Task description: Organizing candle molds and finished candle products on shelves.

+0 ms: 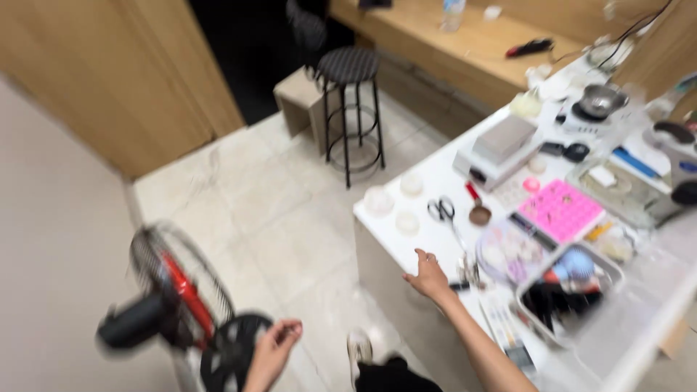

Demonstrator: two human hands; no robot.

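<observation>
We look down on a pale tiled floor (290,225) with a white table (421,185) at three o'clock. Our right hand (428,277) rests on the table's near edge, fingers spread and holding nothing. At nine o'clock from it, our left hand (274,352) hangs beside a floor fan (174,297) with a red blade, fingers loosely curled; blur hides any contact. On the table, scissors (441,210) lie at twelve o'clock from our right hand and a pink mould tray (560,210) at two o'clock. A black stool (350,109) stands on the floor at twelve o'clock.
</observation>
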